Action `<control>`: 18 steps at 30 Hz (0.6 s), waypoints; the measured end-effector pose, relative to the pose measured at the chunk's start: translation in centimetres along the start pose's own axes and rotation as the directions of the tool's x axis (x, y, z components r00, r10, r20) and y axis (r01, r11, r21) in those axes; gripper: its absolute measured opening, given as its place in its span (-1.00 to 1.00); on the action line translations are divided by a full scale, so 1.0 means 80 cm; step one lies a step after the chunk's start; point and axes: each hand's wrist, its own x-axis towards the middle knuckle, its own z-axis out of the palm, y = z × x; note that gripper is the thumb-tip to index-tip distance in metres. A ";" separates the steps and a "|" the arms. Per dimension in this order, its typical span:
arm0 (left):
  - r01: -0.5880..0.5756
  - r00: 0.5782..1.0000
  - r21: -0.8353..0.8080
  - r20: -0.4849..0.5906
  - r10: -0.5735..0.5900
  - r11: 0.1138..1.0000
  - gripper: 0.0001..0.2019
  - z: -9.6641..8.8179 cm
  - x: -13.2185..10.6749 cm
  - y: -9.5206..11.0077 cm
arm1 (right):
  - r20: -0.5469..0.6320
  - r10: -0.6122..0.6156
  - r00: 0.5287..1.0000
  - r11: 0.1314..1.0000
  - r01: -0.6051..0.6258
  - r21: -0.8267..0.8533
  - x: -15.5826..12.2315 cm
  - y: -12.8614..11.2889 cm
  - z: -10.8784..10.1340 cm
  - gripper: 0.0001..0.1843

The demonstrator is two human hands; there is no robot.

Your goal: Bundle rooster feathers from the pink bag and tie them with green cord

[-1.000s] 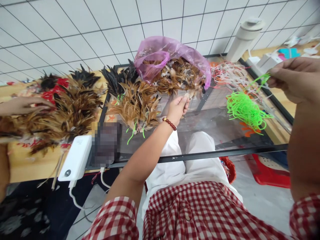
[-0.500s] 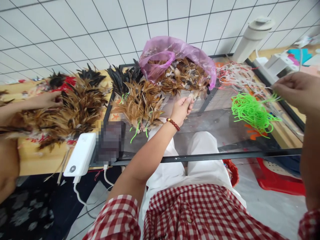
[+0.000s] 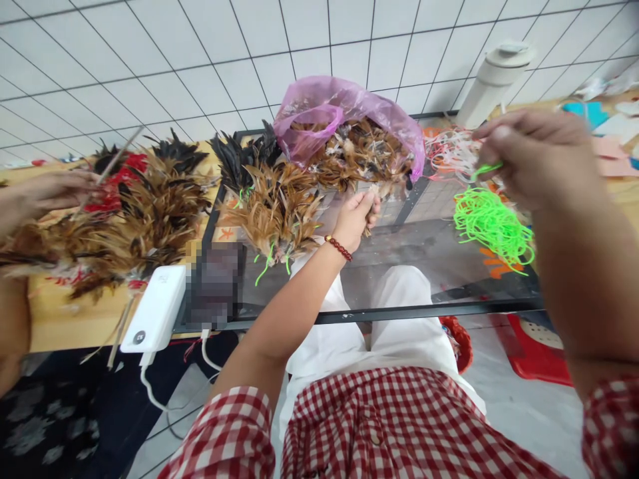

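Observation:
My left hand [image 3: 353, 218], with a beaded bracelet at the wrist, is closed in a pinch on a small bunch of brown feathers whose pale ends show at the fingertips. It hovers just below a pink plastic bag [image 3: 349, 93] of loose brown feathers. My right hand [image 3: 534, 156], slightly blurred, is raised and pinches a short end of green cord [image 3: 486, 171]. Beneath that hand lies a tangled heap of bright green cord [image 3: 492, 226]. Left of my left hand are tied brown feather bundles [image 3: 279, 206] with green ends, beside black feathers [image 3: 244, 153].
At left, another person's hand [image 3: 60, 189] holds a thin stick over more feathers [image 3: 154, 213]. A white power bank [image 3: 154, 306] and a blurred-out dark device [image 3: 214, 286] lie at the table's front left. A white bottle [image 3: 494, 83] stands behind white and red strands [image 3: 444, 150].
My right hand has swung left and inward, bringing the green cord end over the heap. My left hand stays nearly in place. The other person's hand has lifted, now showing a stick.

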 end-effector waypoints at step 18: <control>-0.094 0.995 0.057 0.013 0.094 0.994 -0.72 -0.004 0.006 0.000 | 0.079 -0.017 0.997 0.963 -0.005 0.269 0.019 0.082 0.109 -0.79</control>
